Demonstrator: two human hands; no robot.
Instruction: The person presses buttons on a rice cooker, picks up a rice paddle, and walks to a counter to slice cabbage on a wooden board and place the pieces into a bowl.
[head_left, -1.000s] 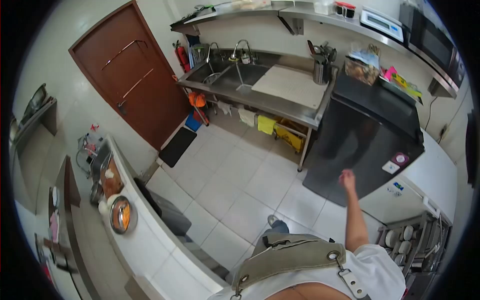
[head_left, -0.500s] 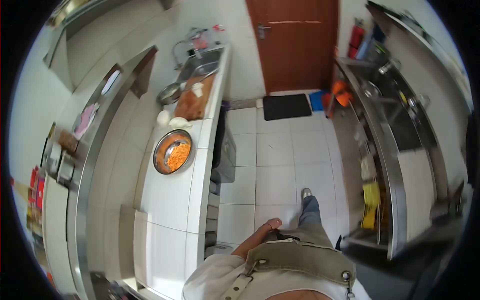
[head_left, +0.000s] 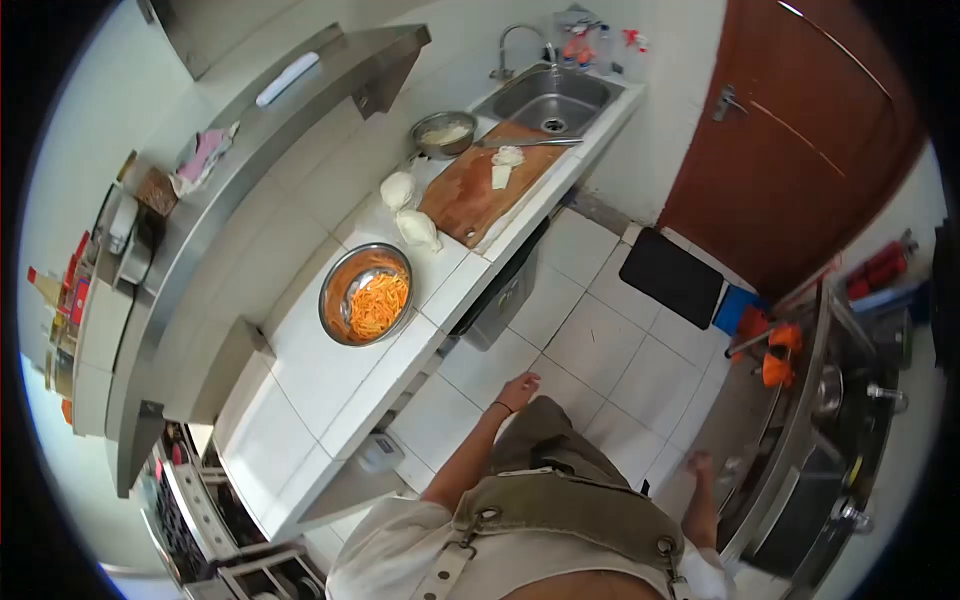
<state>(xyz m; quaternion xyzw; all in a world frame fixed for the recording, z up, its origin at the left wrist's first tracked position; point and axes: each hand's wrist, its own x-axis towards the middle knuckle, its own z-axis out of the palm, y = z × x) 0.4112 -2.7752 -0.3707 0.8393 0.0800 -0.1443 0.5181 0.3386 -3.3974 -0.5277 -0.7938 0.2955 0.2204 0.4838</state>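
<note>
Left hand [head_left: 520, 388] empty, fingers loosely spread — steel bowl of shredded carrot [head_left: 367, 294] sits up-left of it on the counter [head_left: 320, 385]. Right hand [head_left: 700, 466] blurred, farther off — grip unreadable.

The right hand [head_left: 700, 465] is motion-blurred, so its fingers cannot be told apart, nor whether it is closed or spread. Past its fingertips, the steel bench [head_left: 800, 440] and the items on it smear into streaks and run off the lens edge. The left hand [head_left: 520, 388] shows only its back; the palm is hidden. Far beyond its fingertips, the bottles [head_left: 585, 40] behind the sink [head_left: 550, 98] are too small to identify.
</note>
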